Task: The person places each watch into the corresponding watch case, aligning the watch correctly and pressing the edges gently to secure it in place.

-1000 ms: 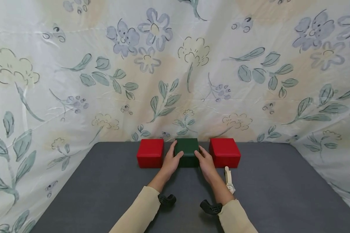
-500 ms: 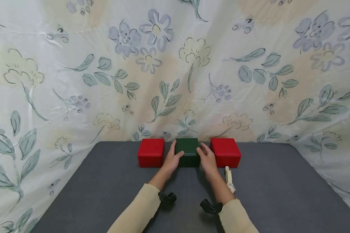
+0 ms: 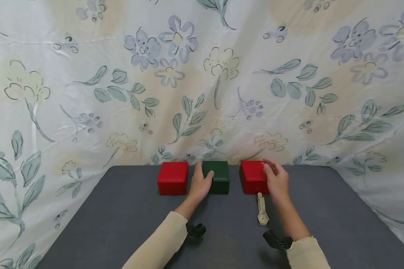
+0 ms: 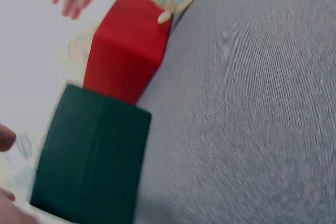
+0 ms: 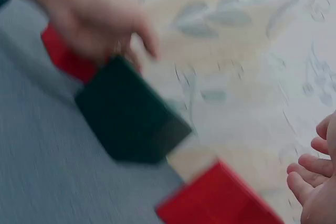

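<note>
A dark green box (image 3: 219, 183) stands at the far edge of the table between two red boxes. My left hand (image 3: 200, 185) lies along its left side, thumb at the front edge and fingers fairly straight; firm contact cannot be made out. In the left wrist view the green box (image 4: 94, 156) fills the lower left, with only bits of fingers at the frame edge. My right hand (image 3: 277, 182) is at the right side of the right red box (image 3: 251, 181), partly covering it. In the right wrist view its fingers (image 5: 304, 174) are loosely spread and hold nothing.
The left red box (image 3: 172, 181) stands left of my left hand. A cream-strapped wristwatch (image 3: 263, 216) lies on the dark grey table (image 3: 121, 224) in front of the right red box. A floral cloth (image 3: 188, 74) hangs behind the far edge.
My right hand has left the green box and moved right, past the gap, to the right red box's far side. The left hand stays beside the green box.
</note>
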`<act>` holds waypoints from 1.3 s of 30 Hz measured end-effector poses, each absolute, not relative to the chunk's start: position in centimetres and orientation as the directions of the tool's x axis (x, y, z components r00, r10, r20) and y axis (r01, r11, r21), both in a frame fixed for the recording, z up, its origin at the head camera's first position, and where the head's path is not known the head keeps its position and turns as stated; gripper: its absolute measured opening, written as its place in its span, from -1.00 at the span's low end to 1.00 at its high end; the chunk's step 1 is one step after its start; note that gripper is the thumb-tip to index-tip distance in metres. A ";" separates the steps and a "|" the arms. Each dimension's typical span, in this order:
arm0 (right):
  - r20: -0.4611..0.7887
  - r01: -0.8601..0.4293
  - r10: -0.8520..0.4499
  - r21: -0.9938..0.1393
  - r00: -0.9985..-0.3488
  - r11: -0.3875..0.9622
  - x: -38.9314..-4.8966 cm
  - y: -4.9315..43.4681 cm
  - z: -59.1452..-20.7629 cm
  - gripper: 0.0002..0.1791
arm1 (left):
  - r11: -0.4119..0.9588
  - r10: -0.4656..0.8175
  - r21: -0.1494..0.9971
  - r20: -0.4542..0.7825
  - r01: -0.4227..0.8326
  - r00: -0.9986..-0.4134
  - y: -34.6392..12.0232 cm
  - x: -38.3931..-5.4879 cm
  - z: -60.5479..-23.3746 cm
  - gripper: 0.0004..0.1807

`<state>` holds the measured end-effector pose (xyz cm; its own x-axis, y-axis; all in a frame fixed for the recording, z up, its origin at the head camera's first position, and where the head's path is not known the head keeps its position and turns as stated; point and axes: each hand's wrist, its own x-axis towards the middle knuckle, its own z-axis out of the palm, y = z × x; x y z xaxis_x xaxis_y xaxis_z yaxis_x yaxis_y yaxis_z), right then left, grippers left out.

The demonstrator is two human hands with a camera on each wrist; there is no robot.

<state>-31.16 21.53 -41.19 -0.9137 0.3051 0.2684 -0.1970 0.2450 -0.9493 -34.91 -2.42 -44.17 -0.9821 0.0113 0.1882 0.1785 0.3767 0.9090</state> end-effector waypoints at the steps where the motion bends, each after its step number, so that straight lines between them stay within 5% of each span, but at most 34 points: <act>1: 0.264 -0.177 0.332 -0.946 -0.906 0.271 -31.1 22.2 -41.4 -0.57 | 0.423 0.019 0.876 0.246 0.230 -0.969 -2.1 -34.7 -43.9 -0.25; 6: 0.242 -0.090 0.395 -0.927 -0.886 0.364 -31.2 24.5 -42.8 -0.54 | 0.505 0.167 0.721 0.458 0.475 -0.873 0.3 -33.6 -42.6 -0.31; 11: 0.165 -0.008 0.361 -0.917 -0.918 0.399 -31.6 25.2 -44.2 -0.46 | 0.477 0.312 0.686 0.452 0.549 -0.836 3.7 -32.8 -42.1 -0.35; 17: 0.094 0.008 0.273 -0.936 -0.957 0.352 -31.7 25.1 -45.5 -0.31 | 0.493 0.359 0.718 0.348 0.492 -0.866 7.1 -32.9 -42.8 -0.27; 25: 0.044 0.039 0.250 -0.946 -0.967 0.321 -31.8 24.8 -45.9 -0.24 | 0.512 0.259 0.794 0.221 0.327 -0.940 9.3 -33.6 -44.8 -0.09; 39: 0.082 -0.029 0.099 -0.893 -0.992 0.449 -32.4 25.8 -47.0 -0.02 | 0.514 0.231 0.832 0.099 0.208 -0.968 9.4 -34.2 -45.5 -0.16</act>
